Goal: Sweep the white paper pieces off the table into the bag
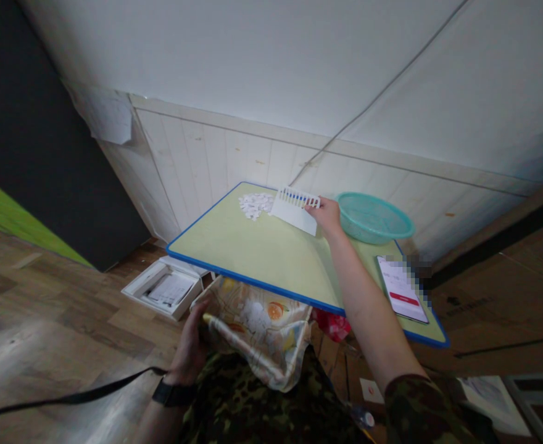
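Note:
My right hand [327, 216] is closed on the right end of a white plastic piece with a row of slots [294, 213], tilted over the table. Beside its left edge lies a pile of small white pieces [255, 205], whose kind is too small to tell. Below the table's front edge, my left hand [194, 338] grips the left rim of a fruit-patterned container [241, 339], cloth-like in look. Inside it lie more small white pieces [255, 313]. The container is near my lap, partly under the tabletop.
The pale yellow table [234, 240] has a blue edge and stands against the wall. A turquoise basin [373, 217] sits at its back right, a phone [402, 290] at its right. An open white box [167, 290] is on the floor at left. A cable [368, 102] runs along the wall.

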`<move>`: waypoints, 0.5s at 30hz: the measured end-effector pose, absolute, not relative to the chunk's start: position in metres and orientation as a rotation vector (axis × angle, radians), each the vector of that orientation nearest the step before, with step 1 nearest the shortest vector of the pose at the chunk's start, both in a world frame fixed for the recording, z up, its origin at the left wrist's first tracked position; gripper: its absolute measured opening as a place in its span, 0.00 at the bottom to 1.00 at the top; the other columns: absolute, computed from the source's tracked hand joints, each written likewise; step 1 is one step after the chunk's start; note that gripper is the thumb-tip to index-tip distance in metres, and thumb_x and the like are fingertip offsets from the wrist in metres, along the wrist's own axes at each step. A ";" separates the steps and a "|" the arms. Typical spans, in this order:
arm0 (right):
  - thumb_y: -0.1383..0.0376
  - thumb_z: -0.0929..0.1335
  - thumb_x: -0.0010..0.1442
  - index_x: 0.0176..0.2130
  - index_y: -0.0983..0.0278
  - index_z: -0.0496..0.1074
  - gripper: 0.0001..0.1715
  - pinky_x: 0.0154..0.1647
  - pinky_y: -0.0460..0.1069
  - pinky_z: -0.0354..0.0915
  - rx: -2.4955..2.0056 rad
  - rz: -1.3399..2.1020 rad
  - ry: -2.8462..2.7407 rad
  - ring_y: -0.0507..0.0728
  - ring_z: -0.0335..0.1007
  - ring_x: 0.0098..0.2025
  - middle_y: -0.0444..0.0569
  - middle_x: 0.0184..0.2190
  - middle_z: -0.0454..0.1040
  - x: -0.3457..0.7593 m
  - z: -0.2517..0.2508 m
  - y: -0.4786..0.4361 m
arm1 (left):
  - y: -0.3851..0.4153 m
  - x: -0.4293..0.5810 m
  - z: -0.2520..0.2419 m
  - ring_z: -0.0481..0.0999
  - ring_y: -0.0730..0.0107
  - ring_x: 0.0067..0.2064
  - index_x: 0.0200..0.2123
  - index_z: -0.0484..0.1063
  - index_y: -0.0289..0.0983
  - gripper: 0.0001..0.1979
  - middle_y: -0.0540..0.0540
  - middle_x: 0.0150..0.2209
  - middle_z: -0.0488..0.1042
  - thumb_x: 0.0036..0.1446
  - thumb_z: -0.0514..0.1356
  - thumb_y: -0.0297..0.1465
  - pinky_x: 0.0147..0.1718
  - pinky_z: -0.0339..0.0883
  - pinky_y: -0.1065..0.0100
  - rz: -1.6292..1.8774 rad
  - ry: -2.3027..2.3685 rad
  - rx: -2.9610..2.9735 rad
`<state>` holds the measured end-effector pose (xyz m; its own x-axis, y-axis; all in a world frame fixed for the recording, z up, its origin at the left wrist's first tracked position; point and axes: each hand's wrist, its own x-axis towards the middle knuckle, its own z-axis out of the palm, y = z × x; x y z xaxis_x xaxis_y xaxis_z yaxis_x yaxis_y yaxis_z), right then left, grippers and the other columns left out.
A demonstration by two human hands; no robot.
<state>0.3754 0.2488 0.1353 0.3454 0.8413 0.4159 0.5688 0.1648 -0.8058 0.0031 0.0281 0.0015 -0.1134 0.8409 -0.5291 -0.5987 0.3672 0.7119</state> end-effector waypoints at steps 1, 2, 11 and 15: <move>0.57 0.75 0.51 0.42 0.64 0.85 0.20 0.45 0.54 0.71 -1.508 0.319 -1.331 0.65 0.80 0.42 0.51 0.40 0.86 0.376 0.136 0.249 | 0.028 0.003 0.002 0.89 0.51 0.45 0.52 0.85 0.38 0.18 0.43 0.46 0.90 0.62 0.69 0.39 0.39 0.83 0.61 1.239 1.142 0.267; 0.57 0.75 0.51 0.43 0.63 0.85 0.20 0.45 0.54 0.71 -1.498 0.317 -1.328 0.65 0.79 0.43 0.51 0.40 0.86 0.377 0.137 0.249 | 0.028 0.003 0.003 0.89 0.51 0.46 0.52 0.85 0.39 0.18 0.43 0.46 0.90 0.62 0.69 0.40 0.40 0.83 0.61 1.230 1.144 0.263; 0.57 0.75 0.51 0.43 0.64 0.85 0.21 0.42 0.53 0.69 -1.505 0.287 -1.391 0.63 0.78 0.41 0.51 0.38 0.86 0.378 0.137 0.249 | 0.028 0.004 0.007 0.88 0.51 0.49 0.55 0.85 0.37 0.19 0.42 0.46 0.90 0.64 0.68 0.39 0.42 0.84 0.60 1.216 1.142 0.217; 0.58 0.73 0.54 0.42 0.64 0.85 0.18 0.43 0.53 0.69 -1.543 0.201 -1.393 0.63 0.78 0.40 0.52 0.38 0.85 0.377 0.141 0.246 | 0.027 0.005 0.011 0.89 0.50 0.49 0.53 0.85 0.37 0.18 0.41 0.45 0.90 0.64 0.67 0.39 0.42 0.84 0.60 1.189 1.161 0.185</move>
<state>0.3770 0.2459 0.1415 0.3211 0.8202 0.4735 0.6533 0.1701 -0.7377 0.0053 0.0275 0.0114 -0.0882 0.7919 -0.6043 -0.6230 0.4295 0.6538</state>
